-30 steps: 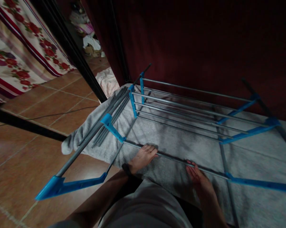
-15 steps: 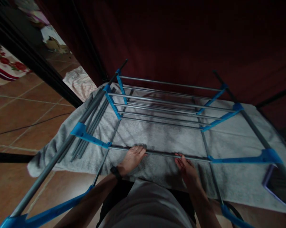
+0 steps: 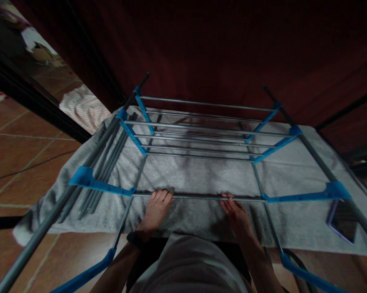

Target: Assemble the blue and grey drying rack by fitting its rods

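Note:
A rack of grey metal tubes with blue plastic brackets stands in front of me. Its nearest crossbar [image 3: 197, 197] runs level between a left blue bracket [image 3: 102, 186] and a right blue bracket [image 3: 308, 197]. My left hand [image 3: 157, 207] is closed over this bar toward its left end, knuckles up. My right hand [image 3: 236, 209] holds the same bar right of its middle, fingers curled at it from the near side. Farther back, several thinner crossbars [image 3: 202, 127] span two more pairs of blue brackets.
A grey blanket [image 3: 189, 173] lies under the rack. Several loose grey tubes [image 3: 105, 175] rest on it at the left. A phone [image 3: 344, 221] lies at the right, partly behind a tube. A dark red curtain [image 3: 208, 53] hangs behind; a cable [image 3: 33, 165] crosses the tiled floor.
The view has shifted, so the rack's left side appears farther left. My left hand has slid left along the crossbar; my right hand stays near the same spot on it.

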{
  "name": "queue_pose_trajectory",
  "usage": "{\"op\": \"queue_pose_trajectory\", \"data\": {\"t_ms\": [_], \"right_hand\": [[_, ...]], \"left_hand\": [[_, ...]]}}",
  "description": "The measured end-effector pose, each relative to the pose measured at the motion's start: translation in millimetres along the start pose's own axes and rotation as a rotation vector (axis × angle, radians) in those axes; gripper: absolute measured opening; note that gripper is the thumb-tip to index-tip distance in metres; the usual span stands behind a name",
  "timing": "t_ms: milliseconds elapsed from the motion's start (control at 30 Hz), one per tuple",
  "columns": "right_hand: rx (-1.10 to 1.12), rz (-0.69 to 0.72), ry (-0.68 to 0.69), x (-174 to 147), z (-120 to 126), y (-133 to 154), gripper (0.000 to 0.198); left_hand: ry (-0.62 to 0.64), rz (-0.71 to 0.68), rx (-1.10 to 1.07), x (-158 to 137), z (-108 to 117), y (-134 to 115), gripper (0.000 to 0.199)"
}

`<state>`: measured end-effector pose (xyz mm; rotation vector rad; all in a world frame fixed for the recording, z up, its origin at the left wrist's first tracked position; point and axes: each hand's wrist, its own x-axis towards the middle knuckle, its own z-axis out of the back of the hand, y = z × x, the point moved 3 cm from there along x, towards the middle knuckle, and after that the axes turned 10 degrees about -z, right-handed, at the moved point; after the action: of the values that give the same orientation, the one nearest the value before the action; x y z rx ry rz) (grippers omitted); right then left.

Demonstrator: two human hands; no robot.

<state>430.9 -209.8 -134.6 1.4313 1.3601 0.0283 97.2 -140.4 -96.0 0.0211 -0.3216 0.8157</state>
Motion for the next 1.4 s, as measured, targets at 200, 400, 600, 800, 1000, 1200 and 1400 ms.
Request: {"op": "queue_pose_trajectory", "data": {"t_ms": [200, 400, 600, 800, 1000, 1200, 1400], "right_hand": [[-0.016, 0.010, -0.028, -2, 0, -2, 0.043], [-0.011, -0.001, -0.036, -1, 0, -3, 0.046], [-0.016, 0.014, -0.050, 2, -7, -3, 0.046], [-0.041, 0.037, -0.029, 4, -5, -4, 0.045], [-0.040, 0.053, -0.047, 9, -5, 0, 0.045], [-0.057, 0.046, -0.036, 12, -2, -1, 0.045], [-0.058, 0.071, -0.003, 18, 6, -2, 0.032]], "left_hand": [[0.063, 0.015, -0.001, 3, 0, -1, 0.031], [0.039, -0.023, -0.013, 3, 0, 4, 0.031], [0.018, -0.032, -0.009, 8, 4, 11, 0.033], [0.012, -0.030, 0.035, 8, -3, 13, 0.033], [0.037, -0.032, 0.045, 11, -3, 10, 0.030], [0.064, -0.033, 0.050, 12, -4, 10, 0.028], [0.026, -0.038, 0.003, 10, -5, 9, 0.031]]}}
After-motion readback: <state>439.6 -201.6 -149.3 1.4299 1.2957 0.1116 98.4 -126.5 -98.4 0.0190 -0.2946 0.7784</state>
